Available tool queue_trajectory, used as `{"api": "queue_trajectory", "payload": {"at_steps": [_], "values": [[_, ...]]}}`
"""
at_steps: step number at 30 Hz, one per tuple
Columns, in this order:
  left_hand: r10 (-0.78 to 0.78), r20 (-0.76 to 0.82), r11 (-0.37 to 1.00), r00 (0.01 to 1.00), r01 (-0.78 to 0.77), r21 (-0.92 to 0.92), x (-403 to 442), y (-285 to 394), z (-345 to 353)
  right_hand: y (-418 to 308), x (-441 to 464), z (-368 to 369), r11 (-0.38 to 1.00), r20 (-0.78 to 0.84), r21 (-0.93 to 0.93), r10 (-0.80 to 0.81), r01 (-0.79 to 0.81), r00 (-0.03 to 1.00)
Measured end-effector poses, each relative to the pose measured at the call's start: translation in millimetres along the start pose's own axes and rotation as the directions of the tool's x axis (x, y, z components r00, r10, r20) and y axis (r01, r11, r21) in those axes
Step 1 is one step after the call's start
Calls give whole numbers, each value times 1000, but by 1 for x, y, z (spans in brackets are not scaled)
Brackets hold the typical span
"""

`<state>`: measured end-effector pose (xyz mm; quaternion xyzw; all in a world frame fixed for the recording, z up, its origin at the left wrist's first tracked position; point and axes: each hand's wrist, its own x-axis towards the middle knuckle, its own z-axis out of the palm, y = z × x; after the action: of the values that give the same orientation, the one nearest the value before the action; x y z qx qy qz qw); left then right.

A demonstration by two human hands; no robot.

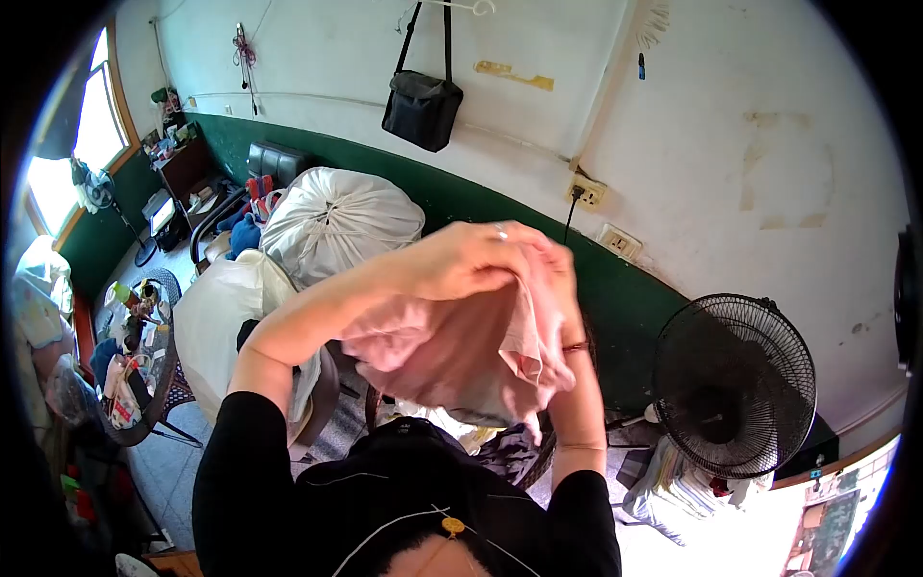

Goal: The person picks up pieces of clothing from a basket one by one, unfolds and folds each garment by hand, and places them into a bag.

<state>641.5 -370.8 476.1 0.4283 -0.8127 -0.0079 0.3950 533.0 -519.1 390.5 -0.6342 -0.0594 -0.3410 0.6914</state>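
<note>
A pink cloth garment (461, 351) hangs loosely bunched in front of my chest, gathered at its top right. My left hand (471, 258), with a ring on one finger, is closed on its upper edge. Close beside it, my right hand (555, 264) grips the same edge; it is blurred and partly covered by the fabric. Below the garment, some white and yellowish cloth (452, 425) and a dark patterned cloth (510, 452) show in part. The garment hides most of what lies behind it.
A large tied white bundle (341, 216) and another white sack (226, 313) stand at the left. To the right is a black standing fan (735, 385). A cluttered round table (154, 423) stands far left. A black bag (423, 106) hangs on the wall.
</note>
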Motion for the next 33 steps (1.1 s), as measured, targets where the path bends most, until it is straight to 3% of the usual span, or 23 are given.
{"api": "queue_trajectory", "payload": {"at_steps": [1, 2, 4, 5, 7, 8, 10, 13, 14, 17, 18, 19, 21, 23, 25, 29, 31, 33], "values": [[19, 29, 998, 999, -20, 52, 2, -1, 8, 9, 0, 23, 979, 71, 202, -16, 1, 997], [-137, 107, 985, 985, 123, 125, 4, 11, 5, 11, 0, 31, 979, 74, 205, -12, -4, 997], [-149, 126, 979, 981, 129, 157, -1, 8, 6, 14, -1, 40, 864, -66, 460, 262, -204, 963], [-154, 145, 974, 977, 125, 191, -4, 5, 7, 34, 4, 23, 930, 15, 309, 207, -201, 978], [-174, 155, 975, 972, 148, 165, -13, -5, 8, 51, 14, 11, 970, 188, 201, 100, -138, 977], [-191, 136, 971, 972, 167, 170, -18, -9, 9, 47, 13, 14, 969, 187, 201, 107, -145, 977], [-184, 88, 975, 979, 171, 140, -28, -23, 15, 35, 10, 22, 816, 243, 393, 353, -424, 904], [-241, 56, 963, 969, 231, 139, -42, -24, 18, 30, -1, 15, 735, 321, 453, 394, -505, 861], [-279, -23, 952, 960, 280, 121, -47, -27, 23, 29, -5, 10, 809, 261, 356, 395, -469, 880], [-354, -46, 929, 934, 357, 93, -61, -38, 29, 20, -18, 5, 924, -9, 153, 356, -350, 935], [-352, -65, 931, 934, 357, 78, -65, -43, 33, 14, -23, 7, 953, -30, -65, 296, -297, 955], [-361, -75, 928, 929, 366, 72, -68, -47, 37, 14, -27, 10, 954, 23, -164, 258, -251, 966], [-341, -94, 938, 935, 345, 30, -72, -50, 43, 20, -29, 17, 859, 108, -457, 311, -231, 944], [-399, -38, 917, 916, 399, -30, -79, -53, 46, 24, -34, 21, 873, 114, -416, 327, -254, 938], [-380, -43, 925, 924, 379, -26, -84, -54, 46, 33, -33, 12, 757, 130, -482, 561, -442, 818], [-517, -9, 856, 856, 517, -23, -98, -55, 41, 35, -36, 19, 769, -23, -544, 387, -336, 922], [-504, -15, 864, 864, 504, -4, -104, -53, 40, 30, -34, 23, 756, -44, -545, 407, -363, 912], [-492, -18, 871, 871, 492, 7, -111, -51, 43, 30, -32, 29, 764, -73, -605, 225, -222, 972]]}}
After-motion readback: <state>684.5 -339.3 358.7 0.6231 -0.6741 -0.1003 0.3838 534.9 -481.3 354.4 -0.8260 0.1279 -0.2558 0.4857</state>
